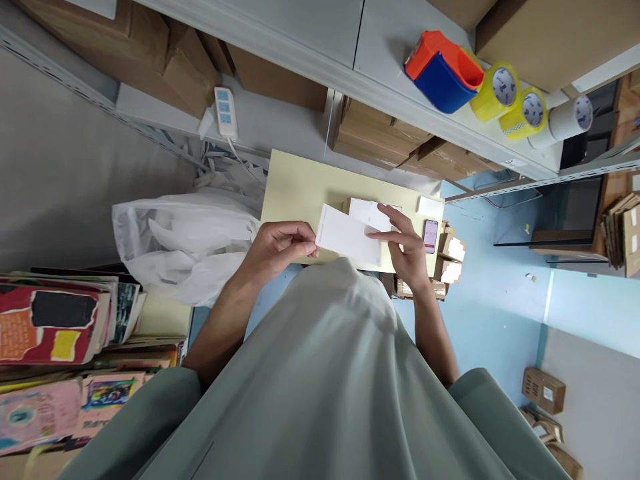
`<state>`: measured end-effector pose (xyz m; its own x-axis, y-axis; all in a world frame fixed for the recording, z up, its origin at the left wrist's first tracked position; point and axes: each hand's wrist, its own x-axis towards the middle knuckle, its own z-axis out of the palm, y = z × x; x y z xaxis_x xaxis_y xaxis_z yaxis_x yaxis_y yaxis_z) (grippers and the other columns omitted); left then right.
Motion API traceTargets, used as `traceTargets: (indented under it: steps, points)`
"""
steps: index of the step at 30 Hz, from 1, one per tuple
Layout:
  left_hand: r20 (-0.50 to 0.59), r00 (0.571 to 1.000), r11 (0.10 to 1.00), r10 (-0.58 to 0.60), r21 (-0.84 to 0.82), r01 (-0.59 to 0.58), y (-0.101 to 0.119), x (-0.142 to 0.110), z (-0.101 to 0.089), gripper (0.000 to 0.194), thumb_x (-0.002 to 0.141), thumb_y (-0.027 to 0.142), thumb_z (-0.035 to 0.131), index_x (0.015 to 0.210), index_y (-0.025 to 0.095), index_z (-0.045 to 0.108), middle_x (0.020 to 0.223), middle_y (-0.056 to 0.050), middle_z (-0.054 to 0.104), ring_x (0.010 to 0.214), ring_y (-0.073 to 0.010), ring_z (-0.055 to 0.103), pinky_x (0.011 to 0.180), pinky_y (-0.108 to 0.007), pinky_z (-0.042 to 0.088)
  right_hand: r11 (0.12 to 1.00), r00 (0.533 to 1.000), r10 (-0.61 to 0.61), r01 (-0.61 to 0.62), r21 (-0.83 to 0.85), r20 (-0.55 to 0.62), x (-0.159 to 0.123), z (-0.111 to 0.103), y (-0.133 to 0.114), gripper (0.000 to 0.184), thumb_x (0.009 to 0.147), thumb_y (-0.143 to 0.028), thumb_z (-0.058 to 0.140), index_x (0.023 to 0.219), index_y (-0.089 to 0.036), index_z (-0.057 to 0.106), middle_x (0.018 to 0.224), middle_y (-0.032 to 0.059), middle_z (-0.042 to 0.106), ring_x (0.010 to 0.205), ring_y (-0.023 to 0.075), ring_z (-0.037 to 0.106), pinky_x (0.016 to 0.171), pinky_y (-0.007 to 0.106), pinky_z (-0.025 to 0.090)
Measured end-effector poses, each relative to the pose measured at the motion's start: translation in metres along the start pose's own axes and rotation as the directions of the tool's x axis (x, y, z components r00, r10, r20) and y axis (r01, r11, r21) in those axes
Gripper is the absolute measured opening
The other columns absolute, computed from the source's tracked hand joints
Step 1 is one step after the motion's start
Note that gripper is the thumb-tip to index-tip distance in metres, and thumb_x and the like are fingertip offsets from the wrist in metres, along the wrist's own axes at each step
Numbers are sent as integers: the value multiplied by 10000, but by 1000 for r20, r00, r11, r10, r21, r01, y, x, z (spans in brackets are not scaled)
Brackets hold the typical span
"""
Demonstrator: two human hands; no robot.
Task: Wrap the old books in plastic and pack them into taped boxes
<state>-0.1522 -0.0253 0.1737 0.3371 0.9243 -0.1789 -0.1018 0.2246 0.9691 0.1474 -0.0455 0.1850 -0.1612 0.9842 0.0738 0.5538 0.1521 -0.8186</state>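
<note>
Two bare hands, yours, work over one pale yellow table (295, 183), with one white card (345, 233) between them. Count also on the table one white-topped block (363, 209), partly covered from view by the card, one phone (431, 237) and one small white piece (430, 207) just beyond it. On the shelf (390, 40) above stand one red-and-blue tape dispenser (443, 73), two yellow tape rolls (484, 105) beside it, and one white roll (555, 125) at the row's end.

The card lies in front of your body, above the table's near part. Its long axis runs from left to right, the right end slanting toward you; its broad face is turned up.

Your left hand (295, 241) has thumb and fingers pinched together on the card's near left corner. Your right hand (400, 240) is spread, its fingers parted, one fingertip reaching over the card's right half; whether that fingertip touches the surface, you cannot tell from this view.
</note>
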Motion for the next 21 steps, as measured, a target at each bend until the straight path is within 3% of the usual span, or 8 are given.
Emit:
traceTargets:
  steps: [4,9,14,21]
  points:
    - [-7,997,993,77,85,-76,-6,-3,3,152,885,294,744,761,206,732,734,-24,719,706,-173,665,678,-303,533,1000,1000,3,-3,-23,-22,2,17,-22,265,1115,-308,614,1182,-364,864,1348,49,794,1347,294,695,1137,575,610]
    - [29,977,944,213,253,-213,-9,-5,9,145,929,247,709,795,213,748,715,4,701,670,-139,598,653,-283,473,1000,999,-21,21,16,48,0,49,-52,104,1040,-362,790,1116,-323,850,1032,41,783,1037,253,715,901,450,654]
    - [63,967,911,247,325,-254,-8,-8,11,129,932,206,674,844,219,768,755,11,739,681,-136,619,660,-282,474,999,999,-29,30,-21,36,-1,63,-55,34,1016,-308,816,1036,-307,843,954,33,765,967,243,694,864,432,629]
    - [97,970,880,221,409,-241,-12,-11,8,125,913,165,645,859,225,740,801,18,758,735,-139,660,693,-281,475,995,998,-43,47,-93,53,0,67,-49,139,985,-182,718,948,-290,797,919,23,764,930,236,694,861,424,618]
